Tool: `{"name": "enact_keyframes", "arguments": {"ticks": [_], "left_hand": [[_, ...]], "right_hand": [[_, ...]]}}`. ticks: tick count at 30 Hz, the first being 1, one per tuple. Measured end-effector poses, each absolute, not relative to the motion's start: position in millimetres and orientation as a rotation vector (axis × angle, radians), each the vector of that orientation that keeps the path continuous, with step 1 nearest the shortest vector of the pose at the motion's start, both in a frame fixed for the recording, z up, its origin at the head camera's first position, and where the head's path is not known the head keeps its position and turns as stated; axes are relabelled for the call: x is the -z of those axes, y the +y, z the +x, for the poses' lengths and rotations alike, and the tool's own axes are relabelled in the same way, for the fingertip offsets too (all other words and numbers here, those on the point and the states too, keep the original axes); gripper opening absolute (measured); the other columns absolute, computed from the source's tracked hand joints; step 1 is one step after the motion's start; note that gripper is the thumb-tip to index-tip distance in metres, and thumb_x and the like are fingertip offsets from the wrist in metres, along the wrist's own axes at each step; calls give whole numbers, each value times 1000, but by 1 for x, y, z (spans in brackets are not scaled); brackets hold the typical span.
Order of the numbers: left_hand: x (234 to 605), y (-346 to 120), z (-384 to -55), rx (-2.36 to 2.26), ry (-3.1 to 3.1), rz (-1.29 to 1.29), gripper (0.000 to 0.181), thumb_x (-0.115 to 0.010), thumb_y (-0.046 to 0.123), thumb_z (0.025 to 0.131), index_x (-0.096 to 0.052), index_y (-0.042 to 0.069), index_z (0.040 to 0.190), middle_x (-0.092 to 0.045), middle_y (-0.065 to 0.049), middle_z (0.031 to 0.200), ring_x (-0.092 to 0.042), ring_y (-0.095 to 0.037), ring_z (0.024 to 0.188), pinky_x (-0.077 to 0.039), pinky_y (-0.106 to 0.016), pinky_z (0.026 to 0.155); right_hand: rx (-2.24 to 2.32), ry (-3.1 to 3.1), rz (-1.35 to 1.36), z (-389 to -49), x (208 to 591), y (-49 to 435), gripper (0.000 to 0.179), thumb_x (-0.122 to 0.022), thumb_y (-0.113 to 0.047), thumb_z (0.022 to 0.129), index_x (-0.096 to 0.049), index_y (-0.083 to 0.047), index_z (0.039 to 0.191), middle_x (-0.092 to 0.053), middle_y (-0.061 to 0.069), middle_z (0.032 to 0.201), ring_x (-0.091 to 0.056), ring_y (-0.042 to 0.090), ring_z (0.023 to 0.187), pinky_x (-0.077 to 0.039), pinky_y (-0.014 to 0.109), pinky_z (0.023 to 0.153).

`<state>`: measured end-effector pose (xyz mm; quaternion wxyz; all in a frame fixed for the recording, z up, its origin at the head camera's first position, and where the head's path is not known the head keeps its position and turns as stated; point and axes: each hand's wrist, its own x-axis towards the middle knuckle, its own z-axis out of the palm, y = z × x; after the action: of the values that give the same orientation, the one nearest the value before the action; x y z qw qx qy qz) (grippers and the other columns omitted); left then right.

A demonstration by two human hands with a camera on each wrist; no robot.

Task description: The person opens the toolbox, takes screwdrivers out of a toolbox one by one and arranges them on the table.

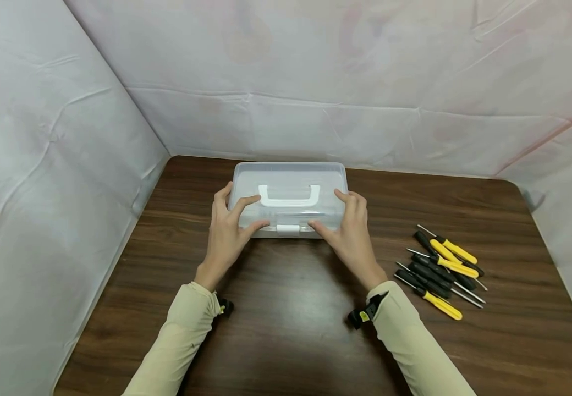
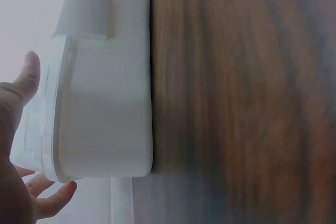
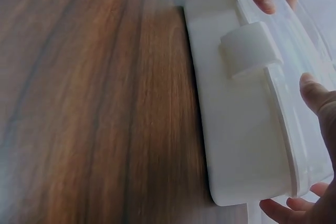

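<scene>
A plastic storage box (image 1: 288,170) with a clear lid, a white folding handle (image 1: 290,203) and a white front latch (image 1: 288,230) sits on the table near its back edge. The lid is down and the latch lies over its front rim. My left hand (image 1: 228,226) grips the box's left end, thumb along the front rim left of the latch and other fingers at the lid and side. At the right end, my right hand (image 1: 351,231) holds the box the same way. Both wrist views show the white front wall (image 2: 105,108) and fingertips round the ends.
On the right of the wooden table (image 1: 286,341) lies a loose pile of several screwdrivers (image 1: 444,264), with black and yellow handles. White cloth walls (image 1: 286,71) stand behind the table and along both sides.
</scene>
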<state>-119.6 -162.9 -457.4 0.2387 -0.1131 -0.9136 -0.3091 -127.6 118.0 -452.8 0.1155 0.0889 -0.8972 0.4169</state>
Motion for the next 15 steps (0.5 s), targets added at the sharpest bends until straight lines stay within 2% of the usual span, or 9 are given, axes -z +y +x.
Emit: {"name": "enact_keyframes", "arguments": {"ticks": [6, 9, 13, 15], "left_hand": [[455, -175, -135, 864, -2519, -315, 59, -88, 40, 80, -69, 28, 133, -34, -25, 159, -40, -45, 147, -56, -61, 92], [455, -181, -142, 875, -2523, -308, 59, -88, 40, 79, -68, 28, 134, -33, -24, 160, -38, -45, 149, -57, -60, 86], [456, -190, -151, 892, -2526, -312, 59, -88, 38, 80, -68, 28, 134, -32, -24, 160, -34, -44, 152, -54, -63, 95], [457, -196, -155, 895, -2527, -313, 59, -88, 37, 80, -67, 28, 135, -32, -23, 160, -33, -43, 153, -49, -65, 103]], "right_hand": [[-1223, -2627, 241, -141, 453, 104, 91, -88, -46, 84, -40, -10, 152, -34, 26, 147, -40, 47, 135, -47, 59, 107], [-1216, -2637, 235, -148, 452, 98, 91, -87, -47, 84, -39, -10, 152, -34, 24, 146, -40, 47, 133, -50, 59, 102], [-1213, -2661, 227, -155, 450, 89, 92, -85, -49, 85, -37, -11, 153, -34, 22, 147, -40, 46, 133, -54, 57, 97], [-1218, -2671, 222, -159, 450, 84, 92, -84, -51, 86, -37, -12, 154, -33, 20, 147, -40, 45, 134, -55, 57, 96]]}}
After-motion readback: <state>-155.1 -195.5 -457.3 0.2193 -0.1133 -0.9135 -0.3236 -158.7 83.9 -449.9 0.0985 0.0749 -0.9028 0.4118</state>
